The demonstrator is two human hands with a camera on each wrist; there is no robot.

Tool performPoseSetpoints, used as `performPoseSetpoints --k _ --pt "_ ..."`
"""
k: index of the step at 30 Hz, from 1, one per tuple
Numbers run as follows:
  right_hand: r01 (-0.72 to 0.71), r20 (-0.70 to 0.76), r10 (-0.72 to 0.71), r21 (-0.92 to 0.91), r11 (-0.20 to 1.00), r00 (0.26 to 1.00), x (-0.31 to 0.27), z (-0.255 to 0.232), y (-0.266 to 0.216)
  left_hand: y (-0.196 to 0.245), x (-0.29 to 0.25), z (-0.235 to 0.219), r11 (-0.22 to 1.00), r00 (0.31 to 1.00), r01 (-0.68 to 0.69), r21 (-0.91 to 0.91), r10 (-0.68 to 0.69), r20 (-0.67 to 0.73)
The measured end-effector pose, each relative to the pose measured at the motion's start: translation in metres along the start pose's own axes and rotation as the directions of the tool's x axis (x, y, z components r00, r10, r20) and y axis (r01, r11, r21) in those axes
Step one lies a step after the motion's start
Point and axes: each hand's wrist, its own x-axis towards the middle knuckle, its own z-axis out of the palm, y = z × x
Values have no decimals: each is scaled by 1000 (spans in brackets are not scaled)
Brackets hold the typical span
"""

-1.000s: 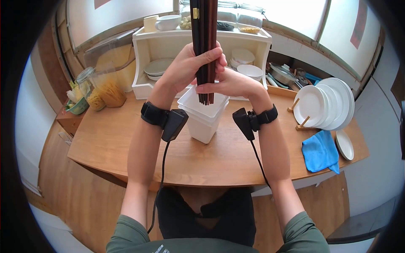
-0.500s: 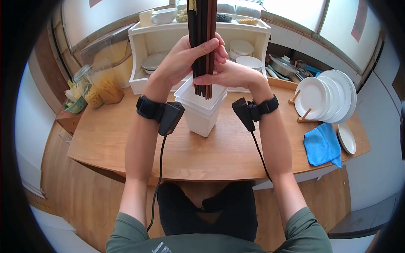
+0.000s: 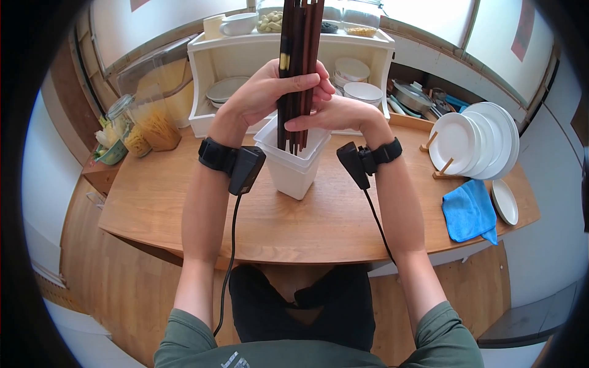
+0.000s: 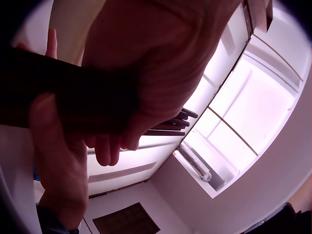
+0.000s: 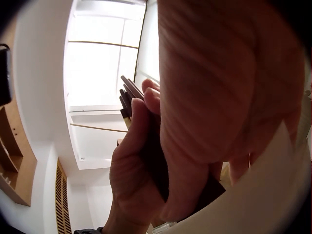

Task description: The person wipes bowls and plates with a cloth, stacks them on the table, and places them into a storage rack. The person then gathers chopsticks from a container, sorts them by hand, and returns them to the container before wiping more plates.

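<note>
A bundle of dark brown and black chopsticks (image 3: 296,101) stands upright between my two hands in the head view. My left hand (image 3: 261,92) grips it from the left, thumb across the front. Slightly lower, my right hand (image 3: 346,113) holds it from the right, its thumb against the sticks. The lower ends are uneven and overlap the mouth of a white plastic container (image 3: 294,178) on the table. One black stick has a gold band. In the right wrist view, the upper chopstick ends (image 5: 127,92) fan out above the left thumb.
Behind stands a white shelf (image 3: 199,86) with bowls, plates and jars. On the right are a rack of white plates (image 3: 451,144), a blue cloth (image 3: 466,211) and a small white dish (image 3: 504,202). Pasta containers (image 3: 161,129) stand at the left of the wooden table (image 3: 184,208).
The chopsticks have come down in my hands, and their lower ends now sit lower at the container's mouth. The gold-banded stick has dropped most. Both hands are slightly lower than half a second ago.
</note>
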Motion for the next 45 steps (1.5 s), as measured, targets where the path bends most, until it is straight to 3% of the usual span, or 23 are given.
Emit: performPoseSetpoints --k 10,19,24,25,27,31,33,39,45 --pt "53 -10 -52 68 996 999 8 3 16 -5 1 -5 999 999 42 -9 -41 32" --pt "-76 -8 77 60 995 997 3 0 9 -3 -1 -8 1000 1000 19 20 -19 -7" --pt "12 -16 -11 91 996 1000 13 -2 26 -3 0 -16 1000 1000 -7 17 8 -18" --pt "11 -15 -10 90 996 1000 13 -2 26 -5 1 -18 999 998 -29 41 31 -55" --pt "145 -142 -123 154 977 982 12 -1 25 -7 2 -24 997 994 -51 64 56 -90" --pt "148 -187 -117 164 975 975 7 -3 15 -9 2 -31 997 991 -33 66 41 -130" --pt "194 -213 -137 278 941 967 12 -4 22 -12 3 -35 998 979 -8 59 20 -203" --pt "87 -248 12 384 919 969 14 -13 45 -11 1 -52 997 962 -61 -42 47 -269" --pt "166 -251 -27 548 820 967 18 -6 42 -13 -3 -68 992 933 -78 -95 39 -357"
